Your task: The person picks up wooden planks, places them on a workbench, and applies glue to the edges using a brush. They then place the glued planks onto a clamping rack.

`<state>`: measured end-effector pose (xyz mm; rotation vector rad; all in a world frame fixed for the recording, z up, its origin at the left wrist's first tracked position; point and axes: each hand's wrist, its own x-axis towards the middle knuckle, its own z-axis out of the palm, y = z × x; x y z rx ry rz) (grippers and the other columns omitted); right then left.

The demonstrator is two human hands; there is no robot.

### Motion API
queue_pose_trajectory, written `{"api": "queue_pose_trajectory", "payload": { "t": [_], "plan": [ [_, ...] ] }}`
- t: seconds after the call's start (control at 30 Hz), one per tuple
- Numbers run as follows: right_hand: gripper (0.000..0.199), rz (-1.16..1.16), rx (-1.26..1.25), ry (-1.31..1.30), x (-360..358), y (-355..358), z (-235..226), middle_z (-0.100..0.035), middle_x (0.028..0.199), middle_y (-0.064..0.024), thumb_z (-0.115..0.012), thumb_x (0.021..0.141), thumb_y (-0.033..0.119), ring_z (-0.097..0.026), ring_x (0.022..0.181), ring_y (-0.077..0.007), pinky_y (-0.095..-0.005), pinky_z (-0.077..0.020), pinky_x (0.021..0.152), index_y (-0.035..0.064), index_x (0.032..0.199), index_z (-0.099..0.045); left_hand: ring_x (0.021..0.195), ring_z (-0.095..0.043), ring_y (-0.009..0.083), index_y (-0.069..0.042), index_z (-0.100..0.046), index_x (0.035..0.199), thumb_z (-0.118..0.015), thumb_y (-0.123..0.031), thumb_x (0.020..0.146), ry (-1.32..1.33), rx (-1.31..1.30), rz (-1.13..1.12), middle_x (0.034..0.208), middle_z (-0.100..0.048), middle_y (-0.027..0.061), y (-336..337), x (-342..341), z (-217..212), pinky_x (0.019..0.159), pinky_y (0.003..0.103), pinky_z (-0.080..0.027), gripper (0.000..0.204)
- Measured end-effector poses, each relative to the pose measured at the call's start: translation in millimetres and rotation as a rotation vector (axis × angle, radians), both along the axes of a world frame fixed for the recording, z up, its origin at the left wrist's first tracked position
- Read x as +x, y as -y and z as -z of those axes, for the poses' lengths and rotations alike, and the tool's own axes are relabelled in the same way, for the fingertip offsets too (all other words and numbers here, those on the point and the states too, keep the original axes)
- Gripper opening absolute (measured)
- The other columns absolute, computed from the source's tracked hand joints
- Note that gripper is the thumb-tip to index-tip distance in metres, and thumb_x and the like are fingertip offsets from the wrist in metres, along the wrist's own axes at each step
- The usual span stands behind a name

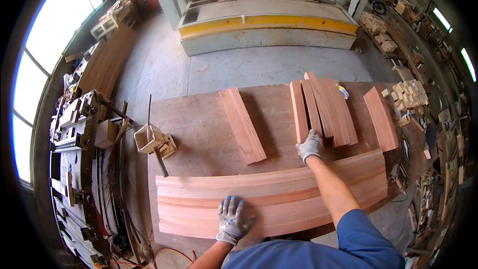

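My left hand [232, 220], in a grey work glove with blue fingertips, lies flat with its fingers apart on a wide panel of reddish boards [279, 194] along the table's near side. Stretched forward, my gloved right hand [310, 145] is closed on the near end of a narrow wooden board [298, 109]. Its fingertips partly hide that end. Right beside this board stand another narrow board [311, 107] and a broader wooden block [332, 112], close together.
A separate board [243, 127] lies left of the group and another [381, 119] lies to its right on the brown table [199, 114]. A wooden box with a brush handle [152, 139] sits at the left edge. Beyond stands a yellow-edged press [269, 22]; clamps [72, 142] line the left.
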<state>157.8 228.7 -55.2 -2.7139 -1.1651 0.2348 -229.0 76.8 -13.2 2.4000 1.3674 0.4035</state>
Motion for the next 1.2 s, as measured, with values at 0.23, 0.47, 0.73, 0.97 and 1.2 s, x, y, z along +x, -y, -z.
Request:
{"api": "queue_pose_trajectory", "payload": {
  "t": [0.23,0.47,0.73,0.97,1.2],
  "plan": [
    [0.053,-0.171,0.067,-0.58,-20,-12,5,-0.071,0.114,-0.0229,-0.085,0.074,0.033,-0.068,0.108,-0.0389,-0.0444,-0.0539,0.096,-0.0003,0.111,-0.068,0.138,-0.042,0.0499,-0.005,-0.059,0.132,-0.08,-0.05,0.077,-0.011,0.006,-0.002,0.144,-0.05,0.0274,0,0,1,0.115,0.064,-0.028,0.075],
    [0.045,-0.31,0.1,-0.678,-45,-35,16,-0.072,0.125,-0.0175,-0.076,0.087,0.017,-0.068,0.116,-0.0305,-0.0366,-0.0528,0.101,0.0023,0.129,-0.067,0.136,-0.044,0.0501,-0.005,-0.06,0.132,-0.08,-0.051,0.076,0.016,0.015,-0.006,0.144,-0.05,0.0273,0,-2,1,0.114,0.064,-0.029,0.075],
    [0.043,-0.344,0.128,-0.695,-55,-37,15,-0.07,0.127,-0.0182,-0.071,0.092,0.013,-0.068,0.118,-0.0289,-0.0371,-0.0523,0.102,0.0023,0.133,-0.064,0.139,-0.044,0.0434,-0.008,-0.061,0.131,-0.078,-0.049,0.079,0.021,-0.005,-0.021,0.146,-0.051,0.018,-6,3,-9,0.114,0.062,-0.032,0.069],
    [0.046,-0.377,0.09,-0.67,-57,-39,30,-0.068,0.132,-0.0187,-0.07,0.092,0.008,-0.066,0.123,-0.027,-0.0361,-0.0516,0.104,0.0005,0.137,-0.061,0.137,-0.045,0.0467,-0.008,-0.06,0.133,-0.079,-0.049,0.08,0.025,-0.01,-0.022,0.144,-0.051,0.0226,-3,1,-11,0.115,0.062,-0.032,0.07],
    [0.055,-0.389,0.049,-0.65,-68,-47,20,-0.065,0.134,-0.0225,-0.074,0.09,0.018,-0.063,0.125,-0.0329,-0.038,-0.0486,0.108,0.0019,0.14,-0.058,0.137,-0.045,0.0464,-0.008,-0.06,0.133,-0.079,-0.05,0.081,0.008,-0.007,-0.015,0.145,-0.051,0.0226,-5,3,-12,0.114,0.062,-0.032,0.07]
  ]
}}
